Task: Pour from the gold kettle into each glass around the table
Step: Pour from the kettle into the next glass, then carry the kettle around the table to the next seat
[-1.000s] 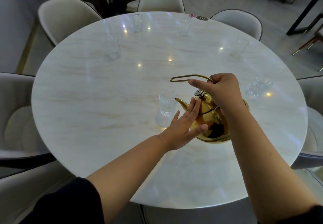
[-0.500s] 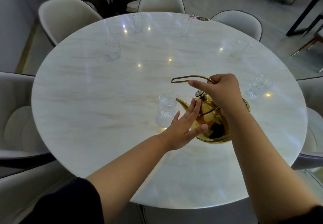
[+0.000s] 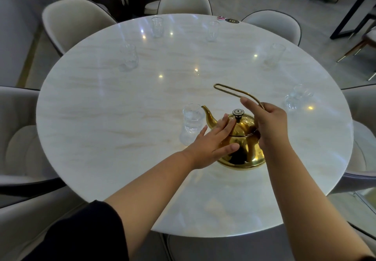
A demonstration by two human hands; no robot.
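Head view: gold kettle (image 3: 242, 140) upright beside the water-holding nearest glass (image 3: 192, 120).

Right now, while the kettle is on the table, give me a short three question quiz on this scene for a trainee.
1. True or false: the gold kettle rests upright on the marble table.
2. Which hand holds the kettle's wire handle? A) left hand B) right hand C) neither
3. Fill in: the kettle's spout points toward the ____ glass.

Key:
1. True; its base sits on the tabletop.
2. B; the right hand grips the handle, while the left hand lies flat with its fingers on the lid.
3. Nearest; that is the nearest glass, just left of the spout.
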